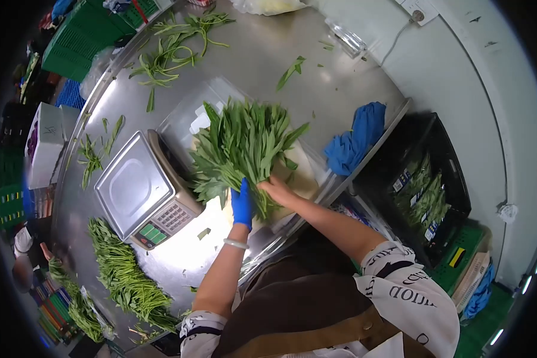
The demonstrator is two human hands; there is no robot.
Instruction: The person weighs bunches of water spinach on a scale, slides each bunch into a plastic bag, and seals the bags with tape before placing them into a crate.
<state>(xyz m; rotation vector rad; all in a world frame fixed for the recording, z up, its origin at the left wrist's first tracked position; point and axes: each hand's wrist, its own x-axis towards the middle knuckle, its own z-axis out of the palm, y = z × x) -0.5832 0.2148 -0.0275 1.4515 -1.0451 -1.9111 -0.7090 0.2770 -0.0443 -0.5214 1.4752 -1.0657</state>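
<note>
Evidently, the gloved left hand point(241, 204) and bare right hand point(277, 190) are clamping the bunch point(244, 137) from opposite sides, probably gathering its stems point(265, 207) bodyward while its leaves are fanning away above the board point(305, 172). The scale point(138, 184) is sitting left, apparently for easy reach.

I think it is a packing room for vegetables, because I see a steel table point(253, 56), a digital scale point(142, 185) at nine o'clock, loose greens point(124, 271) at eight, a black crate point(448, 143) with labelled packs point(422, 200) at three, and green crates point(80, 45) at ten.
</note>
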